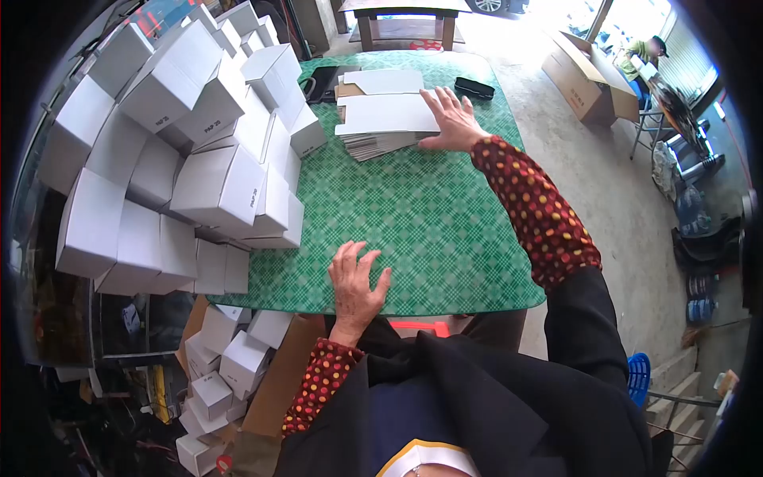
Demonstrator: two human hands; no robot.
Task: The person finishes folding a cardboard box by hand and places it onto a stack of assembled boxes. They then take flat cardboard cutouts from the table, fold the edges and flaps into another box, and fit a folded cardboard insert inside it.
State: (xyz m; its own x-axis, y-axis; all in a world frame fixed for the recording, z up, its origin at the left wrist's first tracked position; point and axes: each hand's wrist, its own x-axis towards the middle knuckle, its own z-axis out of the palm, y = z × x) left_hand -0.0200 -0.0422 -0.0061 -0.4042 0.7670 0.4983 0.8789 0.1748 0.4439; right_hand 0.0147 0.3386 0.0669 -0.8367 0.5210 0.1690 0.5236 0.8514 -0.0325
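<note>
My right hand (455,121) reaches across the table, its fingers spread at the right end of a stack of flat white cardboard box blanks (385,115). Its fingertips overlap the stack's edge; whether they press on it I cannot tell. Closer to my body, my left hand (356,285) hovers at the near edge of the green patterned table (413,222), fingers apart and nothing in them. Folded white boxes (218,187) are piled high along the table's left side, some printed "PAP 20".
A black object (474,87) lies behind my right hand, and a dark flat item (320,84) sits left of the stack. Below the table at left, a carton (262,389) holds more white boxes. A large brown carton (584,83) and a seated person (642,60) are at far right.
</note>
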